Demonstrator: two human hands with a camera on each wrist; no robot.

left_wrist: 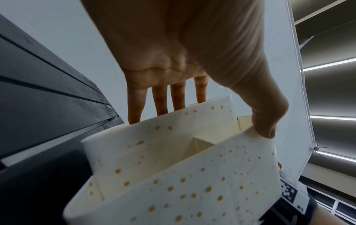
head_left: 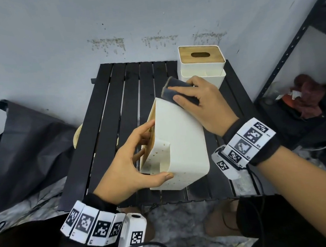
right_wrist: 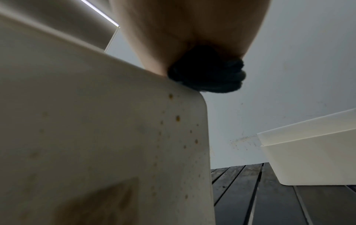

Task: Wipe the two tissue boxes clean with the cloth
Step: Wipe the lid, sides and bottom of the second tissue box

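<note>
The right hand (head_left: 207, 105) has its grip wrapped round the dark folded cloth (head_left: 179, 92), fingers over its top, pressing it on the upper far corner of the tilted white tissue box (head_left: 180, 141). The left hand (head_left: 130, 166) steadies that box from nine o'clock: its thumb lies along the near rim of the recess and its fingers run up the far side, a loose clamp with fingers nearly straight. The box is tipped on its side, apparently just above the black slatted counter (head_left: 114, 100); whether its lower edge touches the slats, I cannot tell.

The left wrist view shows orange-brown specks all over the box's near faces, so most wiping looks still to come. To do it well, I would draw the cloth from twelve o'clock toward six in overlapping strokes, brace firmly with the left hand, and turn the box to reach each spotted face.

The second tissue box (head_left: 201, 61), wooden-lidded, stands at one o'clock against the wall.
</note>
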